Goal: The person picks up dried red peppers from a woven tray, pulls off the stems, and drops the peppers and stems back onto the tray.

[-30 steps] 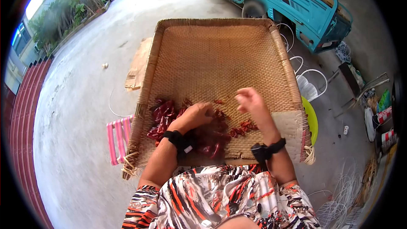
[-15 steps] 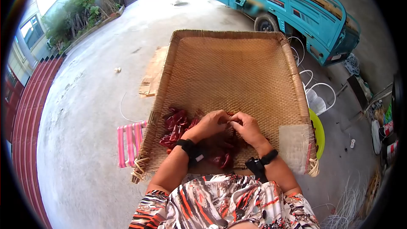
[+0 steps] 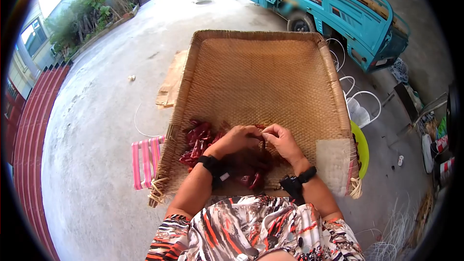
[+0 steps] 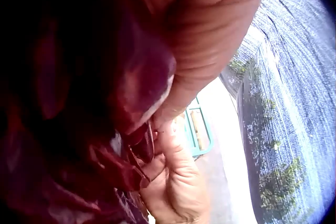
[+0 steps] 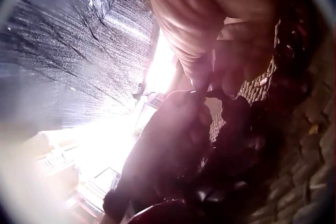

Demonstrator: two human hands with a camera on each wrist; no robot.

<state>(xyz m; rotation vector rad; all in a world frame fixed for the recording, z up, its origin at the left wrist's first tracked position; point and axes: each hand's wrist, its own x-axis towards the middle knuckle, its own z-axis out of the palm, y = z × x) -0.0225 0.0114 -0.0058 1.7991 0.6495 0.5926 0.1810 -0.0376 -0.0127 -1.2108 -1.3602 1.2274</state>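
Observation:
Close together over the near part of a woven tray [image 3: 261, 77], my left hand [image 3: 237, 140] and right hand [image 3: 285, 145] meet at the fingertips. Between them they pinch a dried red chili [image 4: 118, 166], its thin stem end at the fingers of the right hand [image 4: 181, 187] in the left wrist view. Seen from the right wrist, the right hand [image 5: 220, 19] has thumb and fingers drawn together, while the left hand [image 5: 170, 134] is in shadow. Dark red dried chilies [image 3: 198, 140] lie in a pile left of and beneath the hands, partly hidden by them.
A pink striped stool [image 3: 145, 162] stands left of the tray, near a cardboard piece [image 3: 171, 79]. On the right are a yellow-green basin [image 3: 360, 150], a white bucket [image 3: 357, 111] and loose wire [image 3: 391, 227]. A turquoise cargo tricycle [image 3: 333, 14] is parked behind.
The right hand, raised apart over the tray's right side a second ago, has come left and down to meet the left hand. Over the last half second both hands stay nearly in place.

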